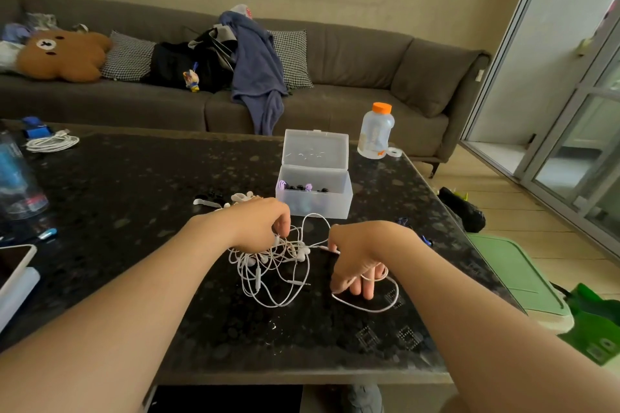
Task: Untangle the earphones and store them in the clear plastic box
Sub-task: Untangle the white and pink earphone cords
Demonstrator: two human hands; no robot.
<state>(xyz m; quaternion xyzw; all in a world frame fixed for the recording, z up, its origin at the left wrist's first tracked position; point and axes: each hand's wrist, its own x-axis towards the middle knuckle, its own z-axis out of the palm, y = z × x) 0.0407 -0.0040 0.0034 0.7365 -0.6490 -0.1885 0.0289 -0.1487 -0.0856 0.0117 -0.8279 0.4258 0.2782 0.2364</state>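
Where the dark speckled table [134, 204] runs far left of the grip, a coiled white cable [52, 142] and a white-edged phone [15, 258] lie well apart from both hands. Left hand [258, 225] is knuckles up, fingers curled down into the top of the white earphones [268, 265], pinching a bunch of cords. Tangle sits under and just right of that hand, on the table, loops spilling toward the camera. A few loose white earpieces [240, 197] lie just behind the left hand. The clear plastic box [315, 204] is just behind the grip, between the two hands, with its lid [315, 149] standing open. Small dark and purple earpieces are inside. Right hand [359, 255] points its fingers down and grips one cord from the same tangle, which is wound round the fingers. A slack loop trails on the table below it. A plastic bottle [375, 131] with an orange cap stands far behind the right hand, near the table corner. A green bin [513, 278] is off the table edge, right.
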